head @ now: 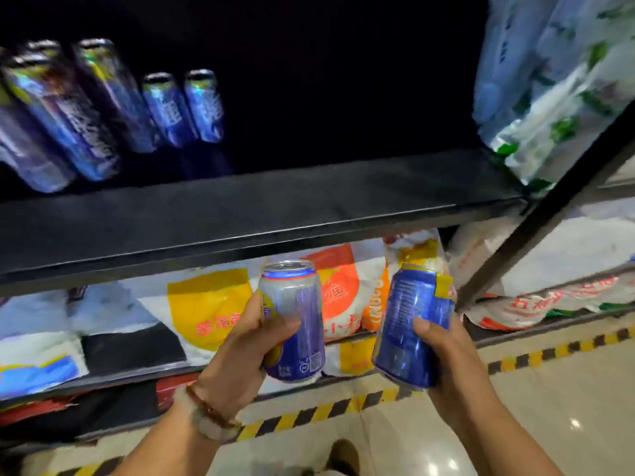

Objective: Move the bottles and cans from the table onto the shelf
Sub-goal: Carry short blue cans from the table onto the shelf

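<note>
Printed bags (213, 307) in white, yellow and orange lie on the lower tier. At upper right, what seem to be blurred white-and-green plastic-wrapped packs (549, 80) stand behind a black upright post (536, 231). Yellow-and-black hazard tape (309, 415) crosses the glossy tiled floor (549, 407).

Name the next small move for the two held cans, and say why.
Probably lift both onto the black shelf: the left hand grips one can, the right hand another can, both below its front edge, and bare space lies right of the shelved cans.
</note>
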